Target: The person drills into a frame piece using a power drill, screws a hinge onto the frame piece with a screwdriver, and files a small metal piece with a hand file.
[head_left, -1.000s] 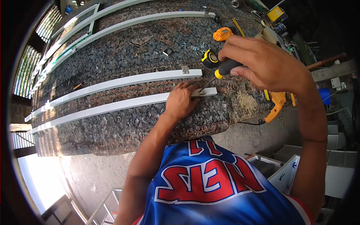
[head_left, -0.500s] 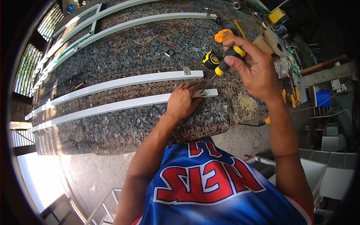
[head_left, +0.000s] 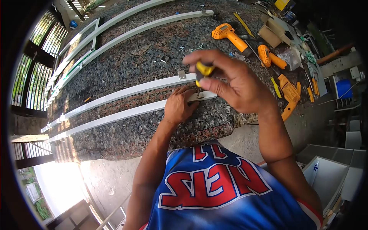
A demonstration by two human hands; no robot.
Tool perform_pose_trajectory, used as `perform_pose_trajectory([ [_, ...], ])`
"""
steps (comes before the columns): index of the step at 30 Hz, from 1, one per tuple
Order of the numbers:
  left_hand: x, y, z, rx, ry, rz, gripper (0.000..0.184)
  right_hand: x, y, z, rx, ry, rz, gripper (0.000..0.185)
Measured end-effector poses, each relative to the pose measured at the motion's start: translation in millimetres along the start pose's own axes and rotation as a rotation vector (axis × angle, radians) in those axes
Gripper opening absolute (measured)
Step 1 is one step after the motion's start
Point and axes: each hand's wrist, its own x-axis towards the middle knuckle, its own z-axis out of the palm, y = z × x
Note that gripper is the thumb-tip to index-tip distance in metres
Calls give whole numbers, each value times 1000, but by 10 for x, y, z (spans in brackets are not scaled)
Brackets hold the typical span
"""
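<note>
My left hand presses down on the nearest white metal bar, its fingers bent over the bar close to a small metal hinge. A yellow-and-black screwdriver stands nearly upright, its tip at the hinge. My right hand has its thumb and fingers about the handle, which is blurred by motion. Just beyond lies a second white bar with another hinge standing on it.
Orange power drills and an orange corded tool lie on the right. A cardboard box sits behind them. More white bars lie at the back. A pencil rests at left on the patterned table cover.
My right hand has moved left and the screwdriver has gone from leaning to nearly upright over the hinge. The camera view has shifted, showing more of the drills; the tape measure is out of sight.
</note>
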Motion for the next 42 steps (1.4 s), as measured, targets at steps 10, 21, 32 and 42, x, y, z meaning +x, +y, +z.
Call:
perform_pose_trajectory([
  [10, 15, 50, 22, 61, 0, -79, 42, -87, 246, -37, 101, 17, -327, 39],
  [21, -63, 230, 257, 102, 279, -28, 25, -491, 523, -618, 384, 558, -178, 47],
  [32, 65, 337, 50, -116, 270, -170, 23, -485, 591, -795, 182, 549, -164, 45],
  [42, 1152, 724, 118, 11, 109, 153, 25, -1523, 681, -1426, 67, 815, 87, 45],
])
